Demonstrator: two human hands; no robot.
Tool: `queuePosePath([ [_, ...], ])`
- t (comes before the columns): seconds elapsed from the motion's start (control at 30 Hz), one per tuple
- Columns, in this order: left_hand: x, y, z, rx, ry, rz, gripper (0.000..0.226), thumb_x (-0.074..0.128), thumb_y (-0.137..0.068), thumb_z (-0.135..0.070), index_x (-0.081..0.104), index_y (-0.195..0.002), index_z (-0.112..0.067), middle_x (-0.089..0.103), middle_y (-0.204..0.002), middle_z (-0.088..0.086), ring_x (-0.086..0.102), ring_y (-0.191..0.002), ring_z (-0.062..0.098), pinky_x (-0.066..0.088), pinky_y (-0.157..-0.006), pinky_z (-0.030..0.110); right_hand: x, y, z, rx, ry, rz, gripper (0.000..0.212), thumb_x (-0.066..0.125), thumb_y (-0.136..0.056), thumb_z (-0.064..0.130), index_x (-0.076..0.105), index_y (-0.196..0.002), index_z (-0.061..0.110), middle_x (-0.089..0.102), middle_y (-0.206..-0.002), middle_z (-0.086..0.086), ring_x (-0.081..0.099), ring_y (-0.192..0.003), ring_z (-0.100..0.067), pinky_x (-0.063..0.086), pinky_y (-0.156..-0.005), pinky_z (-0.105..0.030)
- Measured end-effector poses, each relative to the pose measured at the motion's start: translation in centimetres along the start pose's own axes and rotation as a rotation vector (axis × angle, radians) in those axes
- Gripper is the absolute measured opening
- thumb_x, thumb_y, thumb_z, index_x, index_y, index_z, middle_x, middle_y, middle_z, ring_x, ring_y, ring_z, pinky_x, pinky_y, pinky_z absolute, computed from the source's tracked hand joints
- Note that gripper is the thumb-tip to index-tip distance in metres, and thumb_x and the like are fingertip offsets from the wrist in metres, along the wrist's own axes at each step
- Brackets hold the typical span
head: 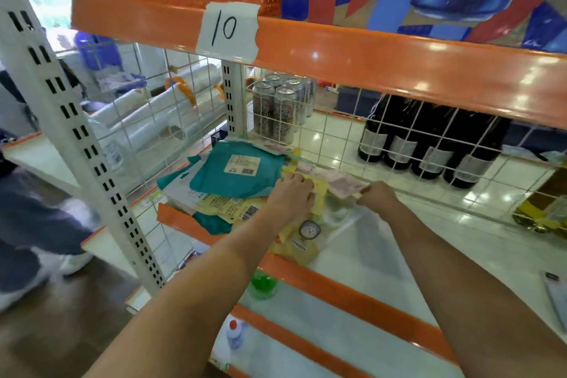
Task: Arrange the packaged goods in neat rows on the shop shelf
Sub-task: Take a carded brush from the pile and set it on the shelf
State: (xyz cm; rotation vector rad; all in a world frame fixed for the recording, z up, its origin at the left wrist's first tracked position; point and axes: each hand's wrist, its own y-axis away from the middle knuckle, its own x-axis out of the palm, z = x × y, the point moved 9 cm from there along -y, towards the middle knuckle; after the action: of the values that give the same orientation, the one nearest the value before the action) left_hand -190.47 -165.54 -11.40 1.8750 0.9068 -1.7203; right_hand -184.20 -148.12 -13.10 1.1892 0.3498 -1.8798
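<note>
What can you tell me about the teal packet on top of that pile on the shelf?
The teal packet is a flat, soft-looking plastic pouch lying face up and skewed on top of a loose pile of yellow and teal packets, at the left end of the shelf near the wire mesh. A white label with print and a barcode sits near its upper right. Its surface is slightly wrinkled. The left hand rests at its lower right corner; whether it touches that packet is unclear.

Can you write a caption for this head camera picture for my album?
Two hands sort packets on a shop shelf: left hand presses the yellow packet, right hand pinches a pink packet.
</note>
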Motion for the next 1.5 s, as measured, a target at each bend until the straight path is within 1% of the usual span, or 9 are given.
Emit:
queuePosePath([
  [0.23, -0.1, 0.3, -1.6, 0.074, -0.019, -0.027, 0.038, 0.039, -0.097, -0.03, 0.052, -0.128, -0.013, 0.051, -0.129, 0.01, 0.045, -0.119, 0.028, 0.038, -0.099, 0.041, -0.3, 2.4, -2.6, 0.072, -0.281, 0.021, 0.028, 0.07, -0.081, 0.008, 0.067, -0.108, 0.003, 0.049, -0.061, 0.002, 0.041, -0.05, -0.009, 0.034, -0.041, -0.017],
  [0.33, 0.0, 0.3, -2.3, 0.097, -0.036, 0.001, 0.04, 0.039, -0.097, -0.032, 0.049, -0.131, -0.014, 0.049, -0.132, 0.008, 0.043, -0.122, 0.027, 0.037, -0.099, 0.041, -0.3, 3.5, -4.2, 0.17, -0.346, 0.039, 0.008, 0.072, -0.081, 0.011, 0.065, -0.083, 0.009, 0.043, -0.058, 0.0, 0.037, -0.047, -0.012, 0.031, -0.041, -0.02],
  [0.43, 0.0, 0.1, -2.8, 0.117, -0.043, 0.019, 0.041, 0.038, -0.098, -0.033, 0.047, -0.134, -0.016, 0.048, -0.134, 0.008, 0.041, -0.125, 0.027, 0.037, -0.098, 0.041, -0.3, 4.0, -5.5, 0.207, -0.476, 0.057, 0.019, 0.073, -0.08, 0.006, 0.058, -0.069, 0.01, 0.048, -0.056, -0.002, 0.042, -0.05, -0.013, 0.031, -0.044, -0.022],
  [0.53, -0.1, -0.1, -3.6, 0.131, -0.033, 0.025, 0.042, 0.039, -0.098, -0.035, 0.045, -0.136, -0.017, 0.047, -0.135, 0.006, 0.04, -0.126, 0.025, 0.038, -0.098, 0.041, -0.5, 4.9, -6.4, 0.225, -0.616, 0.045, 0.006, 0.069, -0.081, 0.0, 0.065, -0.085, 0.0, 0.058, -0.059, -0.004, 0.05, -0.059, -0.017, 0.039, -0.053, -0.025],
  [0.63, 0.1, -0.2, -4.9, 0.181, -0.001, 0.041, 0.042, 0.039, -0.099, -0.033, 0.044, -0.137, -0.017, 0.045, -0.136, 0.005, 0.038, -0.128, 0.024, 0.038, -0.098, 0.039, -0.3, 6.1, -7.1, 0.242, -0.762, 0.041, 0.027, 0.066, -0.082, -0.005, 0.065, -0.108, -0.008, 0.059, -0.072, -0.009, 0.053, -0.064, -0.019, 0.043, -0.06, -0.027],
  [0.87, 1.7, -0.2, -8.1, 0.283, 0.037, 0.092, 0.04, 0.041, -0.098, -0.032, 0.046, -0.135, -0.016, 0.047, -0.136, 0.007, 0.039, -0.126, 0.025, 0.035, -0.102, 0.041, 0.7, 9.4, -10.3, 0.365, -0.949, -0.04, 0.035, 0.066, -0.083, -0.002, 0.06, -0.118, -0.007, 0.06, -0.077, -0.008, 0.055, -0.067, -0.017, 0.046, -0.059, -0.025],
  [1.1, 4.3, 1.1, -11.1, 0.354, 0.044, 0.157, 0.041, 0.038, -0.099, -0.032, 0.045, -0.135, -0.015, 0.046, -0.136, 0.009, 0.038, -0.127, 0.027, 0.034, -0.101, 0.041, 1.5, 11.1, -13.2, 0.431, -0.985, -0.192, 0.033, 0.066, -0.085, 0.004, 0.062, -0.116, -0.006, 0.062, -0.098, -0.015, 0.058, -0.085, -0.024, 0.048, -0.069, -0.03],
  [1.37, 4.1, 1.7, -14.4, 0.423, 0.02, 0.154, 0.04, 0.039, -0.098, -0.032, 0.046, -0.134, -0.015, 0.047, -0.135, 0.008, 0.04, -0.124, 0.026, 0.035, -0.1, 0.039, -0.7, 12.7, -15.2, 0.389, -0.988, -0.268, 0.019, 0.065, -0.086, 0.003, 0.065, -0.105, 0.0, 0.06, -0.073, -0.007, 0.056, -0.065, -0.015, 0.046, -0.063, -0.026],
  [1.5, 3.5, 1.9, -16.7, 0.423, 0.046, 0.146, 0.04, 0.038, -0.099, -0.032, 0.046, -0.134, -0.015, 0.048, -0.136, 0.007, 0.04, -0.125, 0.026, 0.035, -0.102, 0.04, -2.2, 13.9, -16.7, 0.365, -0.998, -0.275, 0.005, 0.065, -0.086, 0.002, 0.064, -0.081, 0.004, 0.058, -0.071, -0.008, 0.053, -0.063, -0.015, 0.044, -0.063, -0.026],
])
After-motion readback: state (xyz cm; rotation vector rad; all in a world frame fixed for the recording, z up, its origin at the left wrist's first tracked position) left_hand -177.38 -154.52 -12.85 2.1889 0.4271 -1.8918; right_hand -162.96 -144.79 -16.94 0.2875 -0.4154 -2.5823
